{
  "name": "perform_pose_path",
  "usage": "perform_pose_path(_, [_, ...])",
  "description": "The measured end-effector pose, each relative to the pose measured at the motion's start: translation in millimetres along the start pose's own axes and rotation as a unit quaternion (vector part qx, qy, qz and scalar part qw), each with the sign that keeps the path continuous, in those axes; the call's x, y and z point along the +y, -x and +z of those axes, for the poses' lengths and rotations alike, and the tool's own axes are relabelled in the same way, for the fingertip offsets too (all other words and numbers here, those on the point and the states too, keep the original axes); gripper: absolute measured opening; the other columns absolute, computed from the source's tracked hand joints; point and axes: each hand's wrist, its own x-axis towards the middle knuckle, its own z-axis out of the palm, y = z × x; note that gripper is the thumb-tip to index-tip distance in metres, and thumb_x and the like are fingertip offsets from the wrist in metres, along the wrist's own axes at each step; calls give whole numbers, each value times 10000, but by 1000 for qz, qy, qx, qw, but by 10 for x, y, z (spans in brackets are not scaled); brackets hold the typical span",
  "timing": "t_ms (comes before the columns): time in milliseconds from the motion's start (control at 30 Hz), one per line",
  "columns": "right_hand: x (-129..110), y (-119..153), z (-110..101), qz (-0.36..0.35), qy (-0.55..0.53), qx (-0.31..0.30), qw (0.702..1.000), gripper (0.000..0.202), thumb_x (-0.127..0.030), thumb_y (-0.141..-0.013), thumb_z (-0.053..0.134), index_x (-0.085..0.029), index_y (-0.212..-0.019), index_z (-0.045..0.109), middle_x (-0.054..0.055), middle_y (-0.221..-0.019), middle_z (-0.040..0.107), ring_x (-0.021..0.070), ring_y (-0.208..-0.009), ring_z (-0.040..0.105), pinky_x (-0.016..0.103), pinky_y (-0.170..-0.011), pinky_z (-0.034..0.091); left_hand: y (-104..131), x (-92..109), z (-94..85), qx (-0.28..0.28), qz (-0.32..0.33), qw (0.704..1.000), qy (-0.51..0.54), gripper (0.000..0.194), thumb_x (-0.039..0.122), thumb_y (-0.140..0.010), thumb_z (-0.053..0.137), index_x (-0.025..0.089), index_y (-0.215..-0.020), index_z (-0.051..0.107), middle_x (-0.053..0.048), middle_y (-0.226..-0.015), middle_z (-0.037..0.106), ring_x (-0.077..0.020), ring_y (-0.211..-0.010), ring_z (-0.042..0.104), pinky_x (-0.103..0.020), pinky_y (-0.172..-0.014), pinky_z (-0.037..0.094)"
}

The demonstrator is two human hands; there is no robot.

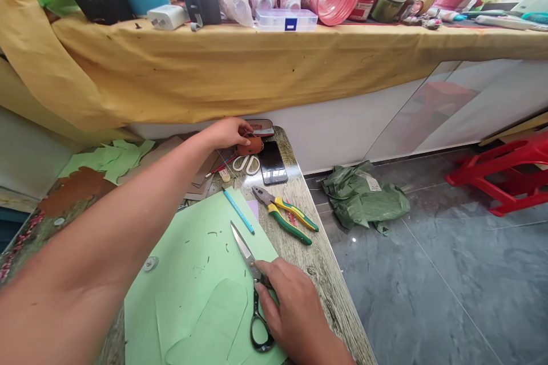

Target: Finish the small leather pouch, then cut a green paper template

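Observation:
At the far end of the table, my left hand (231,133) has its fingers closed on a small brown leather pouch (252,147). My right hand (291,302) grips black-handled scissors (245,248) around the pivot, blades together and pointing away from me. Under the scissors lies a light green sheet (184,262) with a cut green piece (220,311) on it and dark scraps. A blue pen (238,211) rests near the sheet's far edge. White-handled scissors (246,165) and a black phone (274,162) are beside the pouch.
Green-and-yellow pliers (286,214) lie near the table's right edge. Brown leather scraps (75,191) and green scraps (117,159) cover the far left. A crumpled dark green bag (363,197) and a red stool (505,174) are on the floor. Above, a cloth-covered ledge (257,68) holds many items.

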Motion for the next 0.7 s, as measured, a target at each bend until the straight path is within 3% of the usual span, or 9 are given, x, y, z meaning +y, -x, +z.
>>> perform_pose_path(300, [-2, -3, -15, 3, 1, -13, 1000, 345, -166, -1020, 637, -225, -1360, 642, 65, -1047, 753, 269, -875, 704, 373, -781, 514, 88, 101, 17, 53, 7, 998, -30, 501, 271, -794, 783, 255, -1295, 768, -29, -1185, 831, -254, -1081, 764, -298, -890, 561])
perform_pose_path(467, [-9, -8, -20, 5, 0, -21, 1000, 355, -156, -1012, 643, -225, -1360, 641, 66, -1054, 751, 277, -893, 708, 386, -802, 520, 113, 163, 7, 58, 13, 995, -80, 478, 345, -832, 758, 261, -1303, 775, -45, -1210, 820, -285, -1097, 751, -323, -888, 542])
perform_pose_path(600, [-10, -8, -22, 14, 1, -29, 999, 361, -159, -1014, 636, -232, -1367, 639, 67, -1051, 750, 278, -892, 703, 387, -796, 522, 152, 217, 20, 22, 35, 992, -116, 667, 530, -791, 795, 270, -1402, 729, -68, -1311, 783, -323, -1157, 728, -341, -925, 534])
perform_pose_path(700, [-11, -1, -23, 13, 0, -30, 999, 368, -159, -1016, 634, -235, -1376, 634, 68, -1060, 751, 277, -902, 703, 388, -810, 526, 179, 231, 44, 17, 60, 985, -162, 836, 569, -742, 817, 265, -1504, 660, -105, -1417, 717, -355, -1252, 684, -354, -980, 520])
